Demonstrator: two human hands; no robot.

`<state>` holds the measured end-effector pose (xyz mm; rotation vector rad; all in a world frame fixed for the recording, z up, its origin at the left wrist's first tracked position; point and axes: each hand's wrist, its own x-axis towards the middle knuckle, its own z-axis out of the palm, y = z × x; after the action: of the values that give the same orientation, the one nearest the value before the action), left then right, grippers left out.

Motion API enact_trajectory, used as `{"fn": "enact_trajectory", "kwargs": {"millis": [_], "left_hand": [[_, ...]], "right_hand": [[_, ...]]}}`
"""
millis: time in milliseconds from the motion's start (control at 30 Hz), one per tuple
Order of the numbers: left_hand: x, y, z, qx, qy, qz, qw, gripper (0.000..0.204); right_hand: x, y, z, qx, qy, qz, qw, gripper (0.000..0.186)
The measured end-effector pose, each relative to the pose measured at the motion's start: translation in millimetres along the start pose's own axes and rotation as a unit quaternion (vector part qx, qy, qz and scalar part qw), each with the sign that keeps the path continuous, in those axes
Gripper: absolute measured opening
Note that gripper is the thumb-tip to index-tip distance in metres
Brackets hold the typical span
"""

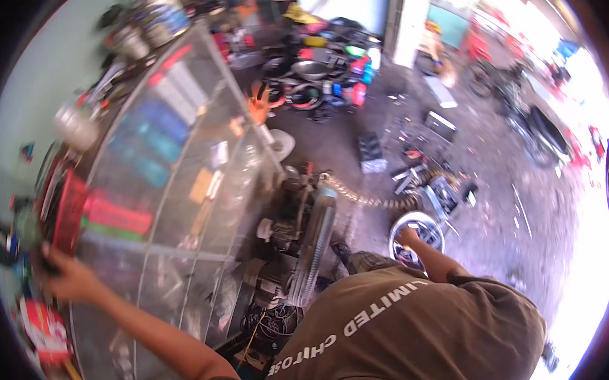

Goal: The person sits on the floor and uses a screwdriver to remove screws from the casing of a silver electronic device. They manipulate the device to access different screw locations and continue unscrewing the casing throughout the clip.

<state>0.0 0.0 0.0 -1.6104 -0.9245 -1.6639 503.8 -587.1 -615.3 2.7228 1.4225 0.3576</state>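
My left hand (74, 278) reaches far left to the cluttered top of a glass-sided display cabinet (210, 136). Its thumb and fingers are around a small dark thing, too blurred to name. My right hand (407, 238) is down at a round, silver-rimmed bowl (441, 235) to the right of my body. The fingers look closed there, but what they grip is hidden. Small parts show inside the bowl. Beside my left hand stand a red bin (67, 210) and a red-and-white package (44, 330).
A machine with a ribbed hose (373, 199) stands between the cabinet and my legs. Loose metal parts (444, 194) litter the floor. Farther off are a heap of mixed parts (319, 64) and a motorcycle (536, 129). A white jar (77, 126) stands on the cabinet.
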Motion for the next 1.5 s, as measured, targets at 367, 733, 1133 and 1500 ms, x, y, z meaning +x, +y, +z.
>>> {"fn": "enact_trajectory", "kwargs": {"millis": [367,733,1133,1500], "left_hand": [[-327,299,-17,-0.355,-0.423,-0.160,0.819,0.028],[-641,375,-71,-0.234,-0.862,-0.208,0.399,0.035],[-593,477,17,-0.179,-0.899,-0.311,0.250,0.027],[-670,557,210,-0.203,-0.886,-0.380,0.169,0.021]], "right_hand": [[14,77,47,0.306,-0.330,0.305,0.840,0.065],[-15,217,95,0.402,-0.311,0.461,0.727,0.060],[-24,296,113,0.423,-0.256,0.609,0.620,0.039],[28,304,91,0.451,-0.206,0.681,0.538,0.043]]}}
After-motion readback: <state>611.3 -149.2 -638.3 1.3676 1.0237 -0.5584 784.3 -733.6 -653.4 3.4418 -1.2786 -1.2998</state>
